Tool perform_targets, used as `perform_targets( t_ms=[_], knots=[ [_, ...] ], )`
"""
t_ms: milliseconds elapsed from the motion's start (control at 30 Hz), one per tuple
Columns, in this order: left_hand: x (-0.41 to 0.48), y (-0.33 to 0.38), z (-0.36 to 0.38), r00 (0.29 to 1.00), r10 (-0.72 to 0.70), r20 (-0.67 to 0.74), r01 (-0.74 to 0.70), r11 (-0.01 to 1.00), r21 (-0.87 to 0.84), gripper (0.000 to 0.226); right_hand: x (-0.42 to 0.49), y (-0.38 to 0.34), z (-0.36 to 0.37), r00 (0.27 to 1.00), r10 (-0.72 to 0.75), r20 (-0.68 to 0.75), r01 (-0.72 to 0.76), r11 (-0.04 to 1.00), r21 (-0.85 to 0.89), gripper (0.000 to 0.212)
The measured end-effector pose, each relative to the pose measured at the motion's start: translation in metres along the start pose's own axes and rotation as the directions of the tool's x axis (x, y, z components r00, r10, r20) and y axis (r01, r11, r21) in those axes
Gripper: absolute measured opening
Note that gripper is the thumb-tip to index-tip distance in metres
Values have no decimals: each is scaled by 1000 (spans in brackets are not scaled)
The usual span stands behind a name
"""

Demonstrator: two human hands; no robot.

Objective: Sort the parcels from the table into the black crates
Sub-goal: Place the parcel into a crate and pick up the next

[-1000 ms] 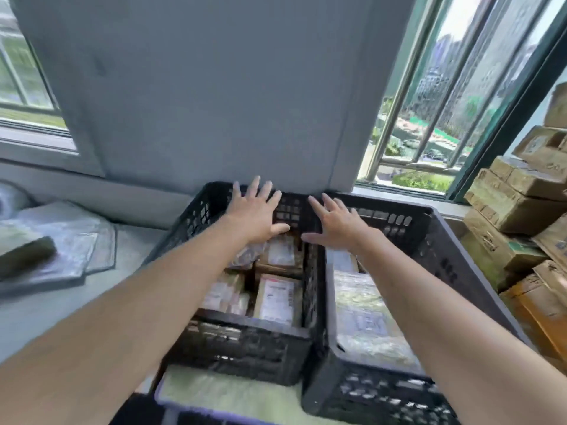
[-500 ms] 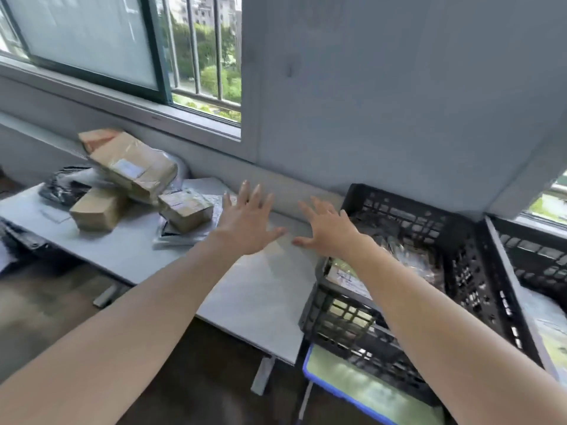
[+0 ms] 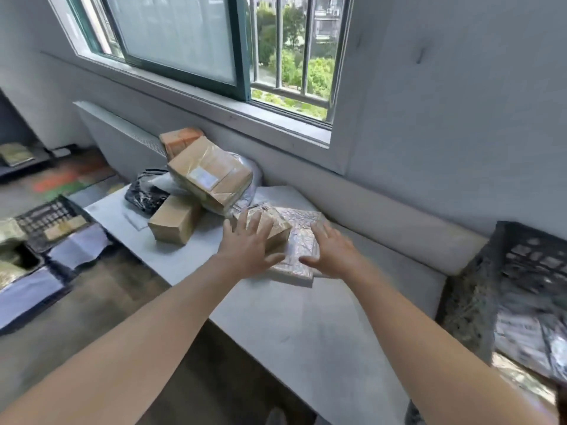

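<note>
Here, the small parcel (image 3: 279,230) looks brown, taped.

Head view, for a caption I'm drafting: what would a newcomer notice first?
The left hand spreads over a small cardboard box on the grey table, the right hand on a flat silvery mailer. Behind lies a pile of taped cardboard boxes; a black crate stands far right.

The black crate (image 3: 527,265) at the right is smeared by blur and cut by the frame edge, and what lies inside it cannot be made out. The left hand (image 3: 248,243) covers the near part of 1 small brown parcel (image 3: 277,227). The label on the large taped box (image 3: 211,176) is unreadable. A black bag (image 3: 145,194) is half hidden behind that box.
</note>
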State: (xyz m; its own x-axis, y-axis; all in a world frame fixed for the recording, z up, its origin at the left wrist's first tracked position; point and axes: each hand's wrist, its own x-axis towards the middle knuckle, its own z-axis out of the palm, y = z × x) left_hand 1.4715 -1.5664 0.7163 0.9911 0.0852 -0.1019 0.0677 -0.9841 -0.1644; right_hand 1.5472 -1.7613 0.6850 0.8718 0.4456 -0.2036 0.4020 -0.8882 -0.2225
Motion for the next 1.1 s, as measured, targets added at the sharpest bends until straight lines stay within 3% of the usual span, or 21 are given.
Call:
perform_targets(
  t_ms=[200, 367, 633, 767, 900, 1000, 1100],
  knots=[
    [67, -19, 42, 993, 17, 113, -15, 1000, -20, 89, 68, 13, 50, 982, 153, 110, -163, 983, 84, 81],
    [105, -17, 72, 984, 79, 157, -64, 993, -99, 89, 103, 9, 87, 969, 197, 149, -214, 971, 108, 70],
    [154, -33, 112, 965, 165, 203, -160, 986, -42, 88, 132, -25, 134, 884, 415, 216, -464, 837, 290, 50],
    [164, -52, 129, 954, 231, 193, -240, 970, 26, 88, 141, -42, 138, 810, 561, 170, -579, 720, 381, 50],
    [170, -66, 137, 943, 305, 136, -309, 951, 10, 86, 152, -58, 136, 686, 689, 233, -701, 542, 463, 43],
    [173, -77, 140, 936, 332, 119, -334, 943, -4, 86, 159, -67, 130, 647, 732, 215, -722, 497, 481, 23],
    [174, -87, 140, 929, 361, 88, -362, 932, -8, 84, 157, -75, 112, 585, 805, 102, -715, 452, 532, 22]
  ],
)
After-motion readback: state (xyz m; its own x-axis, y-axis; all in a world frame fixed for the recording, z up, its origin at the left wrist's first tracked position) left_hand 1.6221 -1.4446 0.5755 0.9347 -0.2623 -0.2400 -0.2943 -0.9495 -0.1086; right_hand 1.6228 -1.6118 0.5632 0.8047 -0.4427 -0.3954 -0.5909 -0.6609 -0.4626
